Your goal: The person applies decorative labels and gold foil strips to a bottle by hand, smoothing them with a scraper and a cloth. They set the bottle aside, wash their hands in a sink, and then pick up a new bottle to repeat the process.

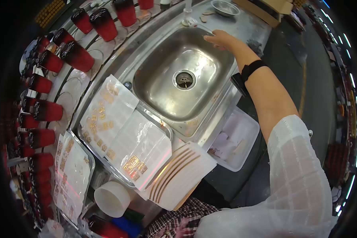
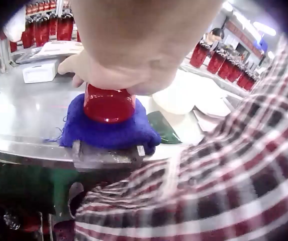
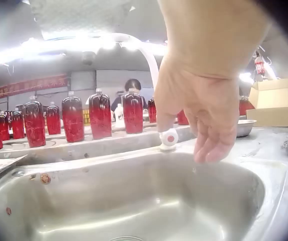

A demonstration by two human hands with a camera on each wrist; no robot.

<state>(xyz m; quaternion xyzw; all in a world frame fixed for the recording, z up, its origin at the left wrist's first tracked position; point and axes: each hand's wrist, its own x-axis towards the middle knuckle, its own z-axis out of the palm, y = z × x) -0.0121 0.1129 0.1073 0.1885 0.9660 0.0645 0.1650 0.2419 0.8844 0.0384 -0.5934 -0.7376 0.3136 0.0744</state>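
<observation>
Grip comes first: at the near edge of the counter the left hand (image 2: 129, 65) curls round a red bottle (image 2: 109, 104) and holds it down on a blue cloth pad (image 2: 109, 135). I cannot tell which end of the bottle faces out. Just beyond lie clear label sheets (image 1: 107, 115) printed with gold marks, too small to read. Farther on, over the far rim of the steel sink (image 1: 154, 91), the right hand (image 3: 204, 110) hangs with its fingers relaxed and loosely together, holding nothing, just beside the tap's white knob (image 3: 168, 138).

By my judgement the step in hand is a reach for water while the bottle waits on its pad. The next move would call for a short shift left onto the knob and a light turn. Behind stand rows of red bottles (image 3: 100, 115), bare of labels, and a red banner (image 3: 28, 85) whose writing is blurred beyond reading.
</observation>
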